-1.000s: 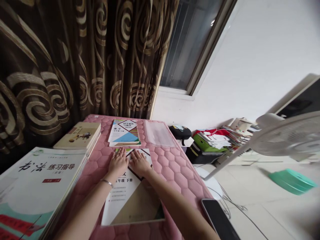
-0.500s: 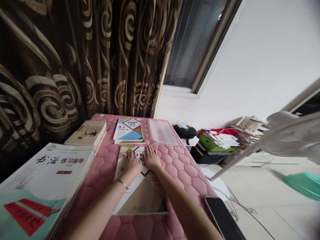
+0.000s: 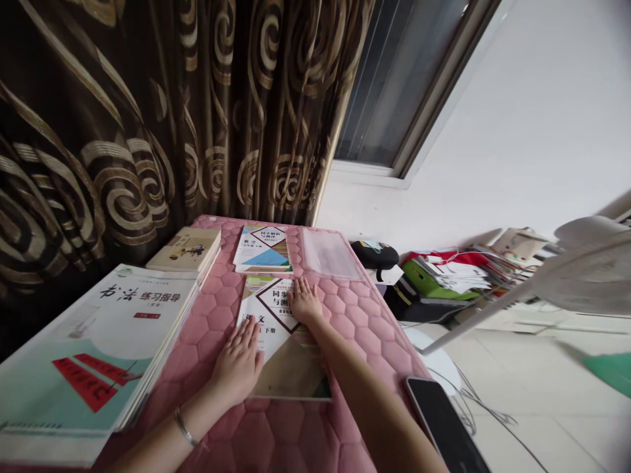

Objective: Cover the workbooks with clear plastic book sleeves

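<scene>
A workbook (image 3: pixel 283 348) with a white and brown cover lies flat on the pink quilted cloth (image 3: pixel 276 440). On its left edge rests my left hand (image 3: pixel 239 361), palm down with the fingers stretched out. A silver bangle (image 3: pixel 185 427) circles that wrist. My right hand (image 3: pixel 305 302) lies flat on the upper right part of the same workbook, its fingers spread. Just beyond the hands is a second workbook (image 3: pixel 263 249) with a blue and white cover. Beside that one, to the right, lies a translucent plastic sleeve (image 3: pixel 330 255).
A stack of large books (image 3: pixel 98 328) stands at the left, with smaller tan books (image 3: pixel 187 249) behind it. Near the right edge lies a black phone (image 3: pixel 446 427). A white fan (image 3: pixel 586 269), cables and piled papers (image 3: pixel 453 272) are further right. A patterned curtain (image 3: pixel 197 118) hangs behind.
My left hand has slid down and left, from the workbook's upper part to its left edge. The right hand stays near the top right. The camera view has shifted slightly.
</scene>
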Demonstrator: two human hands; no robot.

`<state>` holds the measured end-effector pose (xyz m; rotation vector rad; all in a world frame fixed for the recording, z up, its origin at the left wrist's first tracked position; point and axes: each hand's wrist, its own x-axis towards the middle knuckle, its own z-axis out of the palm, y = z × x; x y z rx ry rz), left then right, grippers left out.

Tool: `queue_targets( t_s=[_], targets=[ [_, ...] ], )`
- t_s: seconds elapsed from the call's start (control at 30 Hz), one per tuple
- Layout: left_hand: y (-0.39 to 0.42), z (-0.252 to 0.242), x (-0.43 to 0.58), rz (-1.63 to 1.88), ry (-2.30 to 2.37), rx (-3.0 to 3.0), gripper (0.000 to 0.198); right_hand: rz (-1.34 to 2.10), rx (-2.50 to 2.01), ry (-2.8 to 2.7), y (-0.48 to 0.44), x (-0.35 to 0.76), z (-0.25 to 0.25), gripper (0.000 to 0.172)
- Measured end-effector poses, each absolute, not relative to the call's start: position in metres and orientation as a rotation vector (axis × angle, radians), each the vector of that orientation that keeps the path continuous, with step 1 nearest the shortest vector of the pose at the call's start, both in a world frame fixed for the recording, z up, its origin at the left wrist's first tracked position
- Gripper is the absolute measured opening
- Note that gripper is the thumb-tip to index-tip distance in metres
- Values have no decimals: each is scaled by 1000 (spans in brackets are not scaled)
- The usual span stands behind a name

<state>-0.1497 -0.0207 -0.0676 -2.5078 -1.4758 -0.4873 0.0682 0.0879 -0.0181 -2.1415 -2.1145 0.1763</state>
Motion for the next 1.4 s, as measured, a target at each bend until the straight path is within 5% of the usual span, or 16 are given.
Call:
queue_targets(
  t_s=[0.27, 0.43, 1.0, 1.4],
  targets=[
    [-17, -78, -150, -565, -1391, -2507, 56, 220, -1728, -2284, -29, 0, -34, 57],
    [-17, -73, -148, -545, -1446, -2507, 59, 173, -1842, -2259, -74, 41, -38, 58],
    [26, -47, -41, -422, -1607, -2716, 57, 128, -1905, -2280, -76, 69, -45, 58],
    [95, -48, -105, -426, -1703, -2495, 56, 151, -1961, -2292, -67, 63, -31, 54]
  ],
)
